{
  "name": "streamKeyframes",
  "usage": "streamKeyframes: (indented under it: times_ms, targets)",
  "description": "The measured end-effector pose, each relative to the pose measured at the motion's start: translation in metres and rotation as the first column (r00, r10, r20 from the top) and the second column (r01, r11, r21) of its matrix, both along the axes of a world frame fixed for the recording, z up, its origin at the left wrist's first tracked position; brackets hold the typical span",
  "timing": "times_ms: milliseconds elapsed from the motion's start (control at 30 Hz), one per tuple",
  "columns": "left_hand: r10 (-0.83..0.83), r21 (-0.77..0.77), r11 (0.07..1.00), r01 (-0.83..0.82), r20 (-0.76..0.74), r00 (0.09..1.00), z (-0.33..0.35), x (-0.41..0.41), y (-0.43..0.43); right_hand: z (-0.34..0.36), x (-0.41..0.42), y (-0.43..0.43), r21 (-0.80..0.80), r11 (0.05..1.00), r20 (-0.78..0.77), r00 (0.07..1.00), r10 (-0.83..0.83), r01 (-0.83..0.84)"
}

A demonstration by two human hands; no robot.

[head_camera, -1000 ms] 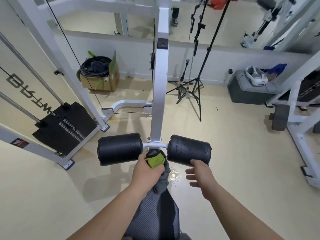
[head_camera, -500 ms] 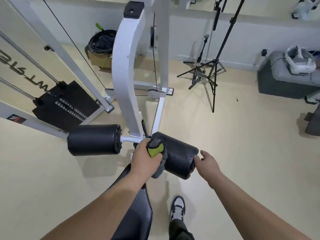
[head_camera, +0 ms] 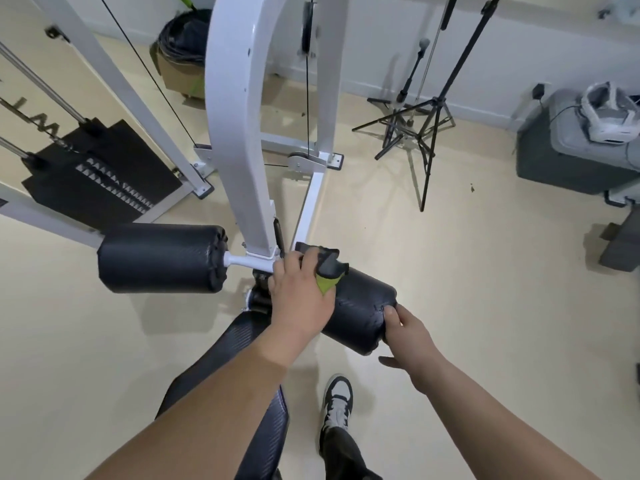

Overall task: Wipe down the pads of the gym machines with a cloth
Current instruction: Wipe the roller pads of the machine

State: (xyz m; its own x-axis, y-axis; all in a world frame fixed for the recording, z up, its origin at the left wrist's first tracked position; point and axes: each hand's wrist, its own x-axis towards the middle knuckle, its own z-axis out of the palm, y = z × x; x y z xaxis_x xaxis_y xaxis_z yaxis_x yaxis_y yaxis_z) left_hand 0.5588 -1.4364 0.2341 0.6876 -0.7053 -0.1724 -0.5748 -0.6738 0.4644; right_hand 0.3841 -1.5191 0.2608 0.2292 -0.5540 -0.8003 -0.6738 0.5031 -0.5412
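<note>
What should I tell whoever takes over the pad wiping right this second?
Left hand grips the cloth and presses it on the inner end of the right pad.
Right hand holds that pad's outer end, apparently steadying it.
Done: the cloth is on the right pad; how much is already clean cannot be told.
Left: finish the right pad, then probably the left pad and the seat.
</note>
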Motion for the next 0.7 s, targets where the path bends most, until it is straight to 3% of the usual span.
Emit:
streamKeyframes:
  times_ms: [167,300,367,433,500,533,600,700]
  targets:
    - [-0.351,-0.180,0.926,0.333,-0.081,0.933,0.003,-0.079,0.015,-0.001,-0.013,-0.010,0.064,0.995,-0.028,0.997,0.075,-0.073]
    - [-0.577,-0.147,0.799,0.583,0.085,0.813,-0.004,-0.013,0.021,0.007,-0.013,-0.013,0.047,0.993,-0.076,0.991,0.111,-0.108]
    - [-0.456,-0.118,0.875,0.469,0.118,0.882,-0.008,0.018,0.022,0.007,-0.012,-0.015,0.038,0.992,-0.090,0.989,0.121,-0.118]
    - [-0.164,-0.161,0.973,0.168,0.037,0.986,-0.007,0.012,0.017,0.008,-0.011,-0.017,0.057,0.991,-0.096,0.987,0.127,-0.122]
    - [0.031,-0.200,0.979,-0.044,-0.068,0.997,-0.003,-0.025,0.005,0.008,-0.010,-0.019,0.089,0.990,-0.099,0.988,0.116,-0.107]
    - [0.023,-0.228,0.972,-0.046,-0.104,0.994,0.000,-0.047,-0.001,0.007,-0.010,-0.021,0.099,0.990,-0.088,0.990,0.111,-0.102]
    - [-0.167,-0.262,0.957,0.127,-0.134,0.977,0.002,-0.089,-0.005,0.003,-0.015,-0.027,0.130,0.990,-0.110,0.991,0.070,-0.056]
    - [-0.366,-0.246,0.912,0.329,-0.125,0.922,0.004,-0.091,0.000,-0.005,-0.031,-0.021,0.171,0.978,-0.231,0.960,0.158,-0.119]
